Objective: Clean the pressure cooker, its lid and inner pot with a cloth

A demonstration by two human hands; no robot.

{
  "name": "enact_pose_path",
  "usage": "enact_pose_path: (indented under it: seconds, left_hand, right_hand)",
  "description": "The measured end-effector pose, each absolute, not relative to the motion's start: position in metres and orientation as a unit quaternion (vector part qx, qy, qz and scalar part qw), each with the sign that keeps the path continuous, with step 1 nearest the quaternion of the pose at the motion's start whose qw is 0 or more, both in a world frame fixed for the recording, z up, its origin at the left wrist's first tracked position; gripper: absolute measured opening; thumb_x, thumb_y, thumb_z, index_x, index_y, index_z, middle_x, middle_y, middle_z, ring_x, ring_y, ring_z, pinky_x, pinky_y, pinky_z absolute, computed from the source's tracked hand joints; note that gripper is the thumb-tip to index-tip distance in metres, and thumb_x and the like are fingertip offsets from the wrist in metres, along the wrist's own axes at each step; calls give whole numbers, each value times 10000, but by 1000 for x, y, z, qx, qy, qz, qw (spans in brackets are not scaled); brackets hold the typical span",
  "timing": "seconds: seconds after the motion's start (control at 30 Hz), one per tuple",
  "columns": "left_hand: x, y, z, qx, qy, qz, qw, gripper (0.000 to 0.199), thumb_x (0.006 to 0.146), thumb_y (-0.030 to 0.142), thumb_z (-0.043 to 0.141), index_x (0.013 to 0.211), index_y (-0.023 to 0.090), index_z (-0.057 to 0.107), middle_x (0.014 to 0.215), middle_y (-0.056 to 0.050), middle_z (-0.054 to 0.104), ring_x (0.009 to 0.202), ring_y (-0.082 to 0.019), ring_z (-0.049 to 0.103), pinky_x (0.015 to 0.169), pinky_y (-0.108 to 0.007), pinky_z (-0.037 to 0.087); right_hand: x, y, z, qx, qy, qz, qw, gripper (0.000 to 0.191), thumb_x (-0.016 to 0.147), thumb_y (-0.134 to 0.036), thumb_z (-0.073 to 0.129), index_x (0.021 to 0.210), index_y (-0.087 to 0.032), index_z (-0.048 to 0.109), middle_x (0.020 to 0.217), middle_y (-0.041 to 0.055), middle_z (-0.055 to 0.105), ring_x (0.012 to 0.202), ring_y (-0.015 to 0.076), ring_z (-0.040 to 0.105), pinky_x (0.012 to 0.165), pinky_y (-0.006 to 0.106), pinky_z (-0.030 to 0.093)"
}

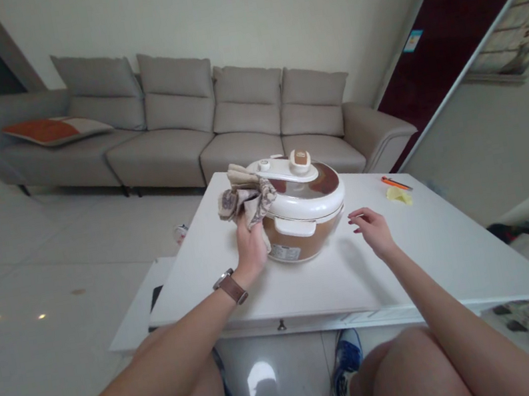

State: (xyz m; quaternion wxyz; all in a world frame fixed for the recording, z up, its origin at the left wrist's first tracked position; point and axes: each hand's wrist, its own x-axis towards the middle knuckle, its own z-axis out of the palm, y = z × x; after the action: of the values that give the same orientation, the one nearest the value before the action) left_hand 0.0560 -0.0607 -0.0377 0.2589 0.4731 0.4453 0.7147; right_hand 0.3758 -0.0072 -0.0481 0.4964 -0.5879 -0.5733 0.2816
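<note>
A patterned cloth (246, 195) is held bunched in the left hand (251, 246), its fingers closed around the lower folds, against the near left side of a white and brown cooker (301, 209). The cooker is set upright on the white tabletop (429, 245), near its middle, with its lid (313, 200) closed; part of its left side is hidden by the cloth. The right hand (369, 228) is held just beside the cooker's right side, apart from it and empty, the fingers loosely bent and slightly parted, with nothing pinched between them. Farther right on the tabletop, an orange and black tool (397, 183) is laid near the far edge, with a yellow piece of paper or cloth (399, 196) just beside it. A brown watch strap (231, 287) is worn on the left wrist. Beyond the tabletop, a grey sofa (160, 151) is seen.
</note>
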Motion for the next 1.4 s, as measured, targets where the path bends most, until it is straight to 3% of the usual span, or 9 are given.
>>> enact_pose_path:
  seconds: [0.13,0.37,0.57,0.7,0.8,1.03,1.27,1.4]
  left_hand:
    - [51,-48,-38,437,438,728,295,364,919,354,571,1213,184,703,1302,-101,723,1357,-279,570,1231,-420,347]
    - [45,-31,-47,349,466,733,352,391,934,396,530,1174,130,687,1245,-145,739,1215,-295,651,1128,-444,457]
    - [56,-63,-35,535,435,692,214,364,957,320,490,1222,189,703,1231,-110,728,1275,-297,593,1165,-456,400]
    - [52,-75,-21,797,380,465,68,364,873,291,579,1185,203,744,1209,-129,719,1230,-348,579,1141,-550,385]
    - [46,-76,-10,856,372,360,-4,375,841,281,618,1183,216,757,1188,-126,727,1199,-364,574,1130,-581,367]
    - [40,-69,-12,814,408,413,-24,412,840,233,577,1210,187,752,1217,-131,716,1189,-351,560,1065,-531,428]
    - [64,-93,-12,895,302,322,-62,351,855,351,621,1147,214,762,1117,-121,755,1120,-349,595,1159,-614,299]
    - [67,-95,-6,895,293,333,-40,402,865,367,599,1217,221,729,1132,-112,752,1101,-329,617,1154,-564,336]
  right_hand:
    - [376,-7,-50,-595,-570,287,489,198,691,-375,670,798,-214,710,917,72,722,838,214,671,600,290,551]
    - [378,-8,-49,-602,-565,295,481,201,699,-379,672,810,-216,711,853,59,721,827,219,689,624,302,550]
    - [379,-8,-49,-598,-567,298,482,221,685,-403,680,797,-214,704,809,57,719,802,222,688,618,307,544]
    - [376,-7,-50,-596,-566,306,481,220,674,-405,673,781,-214,695,787,49,713,782,218,687,602,300,533]
    - [374,-8,-50,-595,-571,310,473,218,677,-403,669,780,-213,693,779,46,707,787,219,690,606,301,529]
    - [375,-13,-47,-599,-571,308,468,215,681,-394,664,792,-213,696,807,50,713,794,217,689,623,308,530]
    - [376,-12,-48,-597,-567,314,473,204,663,-388,676,767,-213,685,779,36,695,764,206,683,607,297,522]
    - [375,-13,-48,-599,-569,318,465,200,658,-397,671,750,-219,665,722,24,673,739,204,673,605,300,525]
